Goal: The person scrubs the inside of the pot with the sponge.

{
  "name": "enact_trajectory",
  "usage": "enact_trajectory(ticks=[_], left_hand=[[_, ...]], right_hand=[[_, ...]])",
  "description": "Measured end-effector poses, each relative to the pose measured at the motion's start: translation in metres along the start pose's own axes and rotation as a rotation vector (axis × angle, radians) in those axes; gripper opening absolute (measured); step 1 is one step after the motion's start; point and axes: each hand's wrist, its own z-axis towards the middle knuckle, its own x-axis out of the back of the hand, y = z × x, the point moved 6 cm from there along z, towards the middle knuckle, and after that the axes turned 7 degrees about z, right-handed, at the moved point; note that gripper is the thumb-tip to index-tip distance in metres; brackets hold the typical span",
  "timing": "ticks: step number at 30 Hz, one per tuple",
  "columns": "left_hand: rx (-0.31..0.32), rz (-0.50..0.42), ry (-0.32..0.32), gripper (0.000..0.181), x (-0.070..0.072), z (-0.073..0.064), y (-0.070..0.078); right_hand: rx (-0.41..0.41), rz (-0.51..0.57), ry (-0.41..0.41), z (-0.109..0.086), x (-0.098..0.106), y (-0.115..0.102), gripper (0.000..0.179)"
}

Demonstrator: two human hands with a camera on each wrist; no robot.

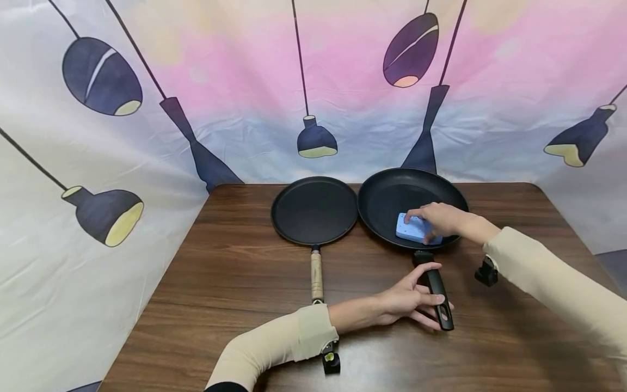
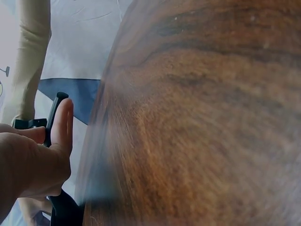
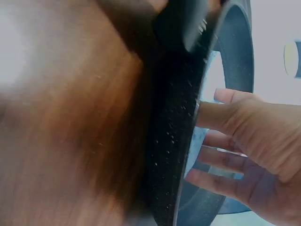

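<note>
A deep black frying pan sits at the back right of the table, its black handle pointing toward me. My left hand holds that handle, thumb over the top and fingers beneath it. The left wrist view shows the hand around the handle from the side. Inside the pan, near its front edge, lies a light blue sponge, gripped by my right hand from above. In the right wrist view the pan's speckled outer wall covers part of the sponge.
A flat black griddle pan with a wooden handle lies just left of the frying pan, their rims side by side. Both stand on a brown wooden table. Behind hangs a cloth printed with lamps.
</note>
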Motion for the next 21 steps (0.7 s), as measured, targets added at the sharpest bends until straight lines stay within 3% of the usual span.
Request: enact_trajectory(ticks=[6, 12, 15, 21], left_hand=[[0.017, -0.007, 0.004, 0.066, 0.001, 0.000, -0.002], [0.033, -0.038, 0.003, 0.066, 0.001, -0.001, -0.001], [0.030, -0.035, 0.012, 0.065, 0.000, -0.002, -0.001], [0.022, -0.035, 0.029, 0.064, 0.001, -0.001, -0.001]], right_hand=[[-0.051, -0.005, 0.019, 0.009, 0.001, 0.004, 0.057], [-0.135, 0.014, 0.023, 0.038, 0.017, 0.029, 0.057], [-0.216, 0.057, 0.049, 0.052, 0.026, 0.046, 0.057], [-0.332, 0.130, 0.072, 0.069, 0.032, 0.070, 0.055]])
